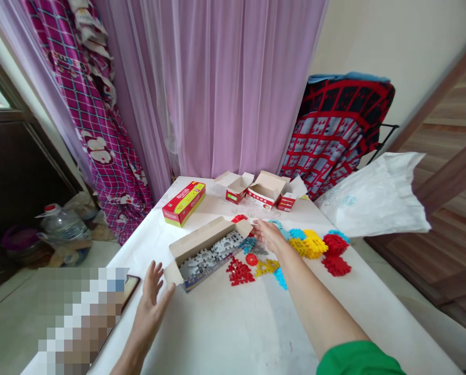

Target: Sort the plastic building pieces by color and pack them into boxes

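A long open cardboard box lies across the white table, with grey notched plastic building pieces inside. My left hand is beside the box's near left end, thumb and fingers spread, holding nothing. At the far right end, the fingertips of my right hand come up to the end flap; I cannot tell whether they touch it. That hand's fingers look apart. Around my right forearm are loose plastic pieces: a red triangular piece, a yellow piece and a blue piece.
Stacked yellow pieces and red pieces lie to the right. A closed red and yellow box and small opened cartons stand at the back. A white plastic bag is at the right edge, a phone at the left edge.
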Demonstrator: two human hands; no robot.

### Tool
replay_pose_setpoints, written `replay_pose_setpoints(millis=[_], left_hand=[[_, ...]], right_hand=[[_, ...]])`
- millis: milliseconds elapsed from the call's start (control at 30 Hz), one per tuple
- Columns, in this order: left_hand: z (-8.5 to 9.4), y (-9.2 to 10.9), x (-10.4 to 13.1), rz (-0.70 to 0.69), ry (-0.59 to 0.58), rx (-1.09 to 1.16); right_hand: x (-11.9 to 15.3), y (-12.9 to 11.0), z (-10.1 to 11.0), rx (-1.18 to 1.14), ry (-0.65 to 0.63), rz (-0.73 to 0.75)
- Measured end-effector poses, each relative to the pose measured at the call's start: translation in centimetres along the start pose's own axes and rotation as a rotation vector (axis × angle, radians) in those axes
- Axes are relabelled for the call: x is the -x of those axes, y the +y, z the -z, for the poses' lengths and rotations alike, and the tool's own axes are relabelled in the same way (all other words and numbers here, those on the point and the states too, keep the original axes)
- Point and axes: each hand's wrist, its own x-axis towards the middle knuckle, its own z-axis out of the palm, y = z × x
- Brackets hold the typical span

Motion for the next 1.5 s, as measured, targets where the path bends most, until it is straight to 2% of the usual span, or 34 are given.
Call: replay_pose_setpoints(millis=[67, 100, 167, 333, 433, 533, 667, 833, 933, 1033, 1133, 1200, 1333, 1500], left_hand=[[-0.3, 0.3, 1.5, 0.189, 0.005, 0.191], [-0.5, 0.4, 2.2, 0.237, -0.008, 0.247], [-1.2, 0.9, 3.2, 0.239, -0.025, 0.294], [-1.5, 2.2, 3.3, 0.108, -0.023, 0.208], [-0.9, 2.8, 2.3, 0.038, -0.016, 0.039], [-0.7, 3.3, 1.3, -0.095, 0.032, -0.162], [-1.6, 3.0, 0.1, -0.268, 0.060, -0.343], [-2.8, 2.0, -0.5, -0.326, 0.137, -0.404], [-3.4, 2.1, -0.4, -0.272, 0.159, -0.361], [-4.1, 2.1, -0.4, -0.134, 0.193, -0.214], [-4.7, 1.3, -1.0, 0.096, 0.216, 0.073], [-5.0, 0.7, -1.8, 0.207, 0.190, 0.215], [-4.7, 0.6, -4.4, 0.165, 0.110, 0.303], [-3.4, 2.0, -7.1, 0.106, 0.021, 0.356]], right_hand=[[0.0, 0.0, 0.1, -0.167, -0.030, -0.049], [0.1, -0.1, 0.2, -0.235, -0.048, -0.071], [0.4, -0.1, 0.2, -0.293, -0.087, -0.087], [1.5, -0.7, 0.3, -0.318, -0.159, -0.079], [1.6, -0.7, 0.3, -0.347, -0.143, -0.066], [1.0, -0.2, 0.4, -0.364, -0.121, -0.048], [-0.1, 1.1, 0.2, -0.166, -0.138, -0.004], [-0.6, 1.8, -0.3, -0.030, -0.167, -0.010], [-0.5, 1.6, -0.6, 0.079, -0.211, -0.027], [-0.5, 1.4, -1.0, 0.183, -0.243, 0.001], [-0.8, 1.2, -1.4, 0.271, -0.248, 0.146], [-0.8, 1.2, -1.7, 0.362, -0.228, 0.242], [0.1, 1.1, -1.8, 0.510, -0.219, 0.284], [1.9, 1.3, -1.6, 0.424, -0.279, 0.261]])
